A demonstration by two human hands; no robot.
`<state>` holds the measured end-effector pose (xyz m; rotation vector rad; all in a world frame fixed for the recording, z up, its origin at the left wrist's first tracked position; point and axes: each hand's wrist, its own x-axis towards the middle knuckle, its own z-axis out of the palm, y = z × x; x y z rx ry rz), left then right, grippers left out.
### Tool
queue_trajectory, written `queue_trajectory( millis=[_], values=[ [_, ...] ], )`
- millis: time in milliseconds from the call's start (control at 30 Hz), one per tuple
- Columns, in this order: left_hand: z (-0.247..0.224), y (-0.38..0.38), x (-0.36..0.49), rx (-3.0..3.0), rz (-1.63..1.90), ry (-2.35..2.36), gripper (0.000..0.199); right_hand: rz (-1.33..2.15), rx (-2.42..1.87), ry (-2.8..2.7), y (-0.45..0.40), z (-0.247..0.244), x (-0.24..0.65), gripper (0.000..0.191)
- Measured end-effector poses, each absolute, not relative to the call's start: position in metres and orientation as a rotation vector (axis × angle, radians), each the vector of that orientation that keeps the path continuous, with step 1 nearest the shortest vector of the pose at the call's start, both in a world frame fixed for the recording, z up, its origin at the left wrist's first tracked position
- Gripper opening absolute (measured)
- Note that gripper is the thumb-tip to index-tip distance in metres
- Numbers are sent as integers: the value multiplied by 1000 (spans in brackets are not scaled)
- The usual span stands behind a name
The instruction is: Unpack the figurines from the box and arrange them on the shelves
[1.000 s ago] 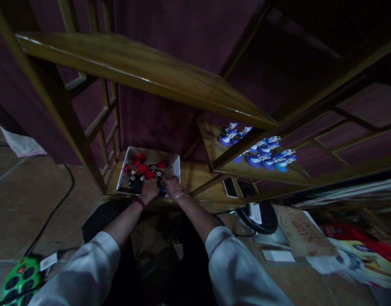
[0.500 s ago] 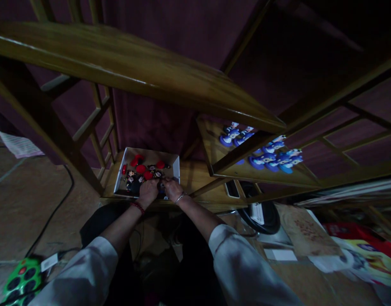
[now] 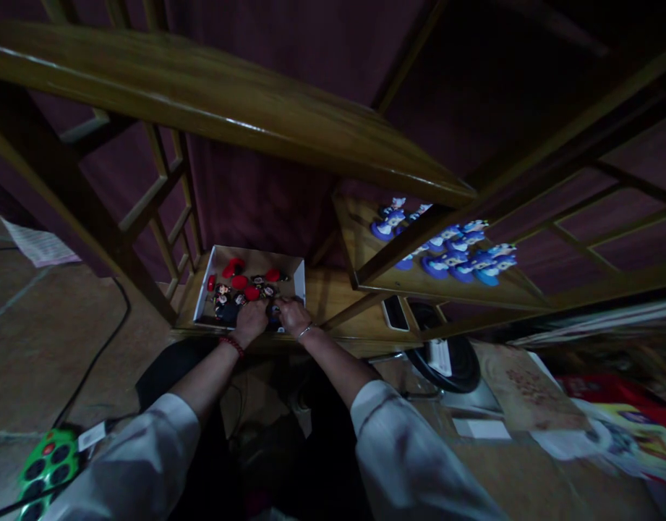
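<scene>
Wooden shelf [image 3: 333, 300], white tray [image 3: 299, 282] of red and dark figurines [image 3: 240, 291], left hand [image 3: 249, 323], right hand [image 3: 293, 316] still together at its near edge, grips narrow, any held piece hidden

No readable text or labels anywhere.

Small shop or stall: wooden display shelving [image 3: 202, 94] is backed with maroon fabric [image 3: 257, 199], blue figurines [image 3: 455, 260] are ranked along one shelf [image 3: 359, 235], and a white tray [image 3: 255, 253] of trinkets is set below.
</scene>
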<state>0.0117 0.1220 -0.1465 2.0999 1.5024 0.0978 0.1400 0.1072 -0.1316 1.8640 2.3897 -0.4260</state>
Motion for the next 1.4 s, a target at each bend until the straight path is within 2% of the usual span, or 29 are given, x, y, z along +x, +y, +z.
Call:
queue_trajectory(
  millis=[300, 600, 900, 1167, 1400],
  values=[
    [-140, 120, 5, 2153, 99, 1498, 28, -500, 1959, 2461, 103, -138, 147, 32],
    [-143, 122, 4, 2175, 131, 1474, 26, -461, 2041, 2371, 99, -133, 143, 22],
    [-142, 120, 5, 2148, 160, 1487, 26, -539, 2127, 2356, 102, -136, 141, 31],
    [-153, 124, 3, 1958, 474, 1478, 22, -629, 2376, 2286, 101, -134, 140, 24],
    [-152, 119, 0, 1797, 798, 1427, 12, -1051, 2627, 2292, 101, -133, 136, 23]
  ],
)
